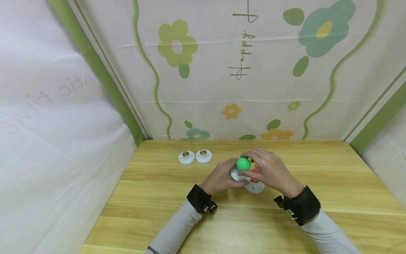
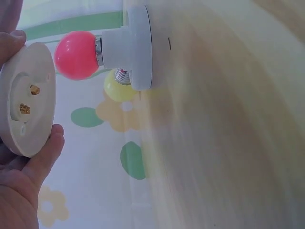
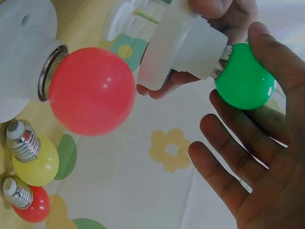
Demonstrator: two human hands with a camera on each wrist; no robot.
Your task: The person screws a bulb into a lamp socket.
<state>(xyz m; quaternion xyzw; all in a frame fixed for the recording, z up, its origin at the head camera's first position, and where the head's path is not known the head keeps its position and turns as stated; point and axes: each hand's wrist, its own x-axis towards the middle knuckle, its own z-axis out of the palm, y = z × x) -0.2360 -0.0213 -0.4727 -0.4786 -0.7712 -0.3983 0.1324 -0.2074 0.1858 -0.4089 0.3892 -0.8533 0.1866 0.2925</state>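
Observation:
My left hand [image 1: 222, 177] grips a white round lamp holder [image 2: 31, 100] by its rim, lifted off the table. In the right wrist view a green bulb [image 3: 245, 76] sits in that holder's socket, with part of its metal base showing. The thumb and a finger of my right hand [image 1: 269, 169] pinch the green bulb, its other fingers spread. Close by, a second lamp holder [image 1: 254, 187] stands on the table with a pink-red bulb [image 2: 76, 55] fitted in it. The left wrist view shows two brass screws on the held holder's underside.
Two bare lamp holders [image 1: 186, 157] lie side by side near the table's back edge. A loose yellow bulb [image 3: 38, 160] and a loose red bulb [image 3: 33, 205] lie behind the fitted pink-red bulb. White printed fabric walls [image 1: 203, 88] enclose the wooden table [image 1: 152, 211].

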